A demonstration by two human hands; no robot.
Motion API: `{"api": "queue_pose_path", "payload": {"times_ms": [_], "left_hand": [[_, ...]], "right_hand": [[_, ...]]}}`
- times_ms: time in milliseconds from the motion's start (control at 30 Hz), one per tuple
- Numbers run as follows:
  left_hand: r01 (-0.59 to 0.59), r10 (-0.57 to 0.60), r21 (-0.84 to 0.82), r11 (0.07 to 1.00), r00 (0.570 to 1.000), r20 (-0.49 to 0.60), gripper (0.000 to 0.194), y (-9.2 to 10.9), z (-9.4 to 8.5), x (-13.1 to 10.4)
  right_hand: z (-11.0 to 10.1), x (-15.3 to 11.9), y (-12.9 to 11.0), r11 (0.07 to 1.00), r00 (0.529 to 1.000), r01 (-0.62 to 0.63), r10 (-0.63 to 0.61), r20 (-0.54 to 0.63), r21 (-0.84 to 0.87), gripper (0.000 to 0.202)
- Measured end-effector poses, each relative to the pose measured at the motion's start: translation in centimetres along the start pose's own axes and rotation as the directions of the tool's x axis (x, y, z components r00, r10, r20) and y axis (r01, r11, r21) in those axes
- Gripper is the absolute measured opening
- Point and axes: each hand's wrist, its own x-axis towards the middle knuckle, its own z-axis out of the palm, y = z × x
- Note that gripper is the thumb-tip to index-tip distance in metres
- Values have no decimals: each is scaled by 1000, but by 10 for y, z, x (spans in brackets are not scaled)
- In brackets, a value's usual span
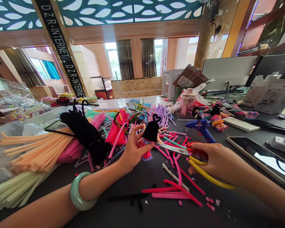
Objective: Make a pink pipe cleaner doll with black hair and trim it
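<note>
Watching through the head camera, I take the small doll (151,131) at mid-view as the centre of my dial. The left hand (130,150) has it pinched between thumb and fingers, black top uppermost and pink-and-red skirt below, raised in front of the dark table (85,218); a pale green bangle (82,191) circles that wrist, toward seven o'clock. The right hand (213,158), at four, is closed around the yellow-handled scissors (184,152), whose blades point back toward the doll's lower half and the left thumb; I can't tell whether their tips touch it. A blue glue gun (201,127) lies at three, beyond the scissors, and a phone (263,158) rests farther out, between three and four. Loose red and pink stems (175,190) scatter around five. At nine I see a black bundle of stems (85,133), with a peach bundle (38,152) farther out, and a pale green bundle (21,188) at eight. A pink bottle (188,101) stands near two.
</note>
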Motion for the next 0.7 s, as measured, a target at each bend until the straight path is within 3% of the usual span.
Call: {"api": "queue_pose_path", "payload": {"times_ms": [200, 700], "left_hand": [[2, -2, -5, 1000, 1000, 2, 65, 1, 0, 1], [-29, 27, 37, 999, 998, 54, 66, 0, -2, -1]], "right_hand": [[0, 0, 4, 983, 986, -53, 24, 165, 174, 39], [-4, 0, -6, 965, 966, -81, 14, 260, 250, 36]]}}
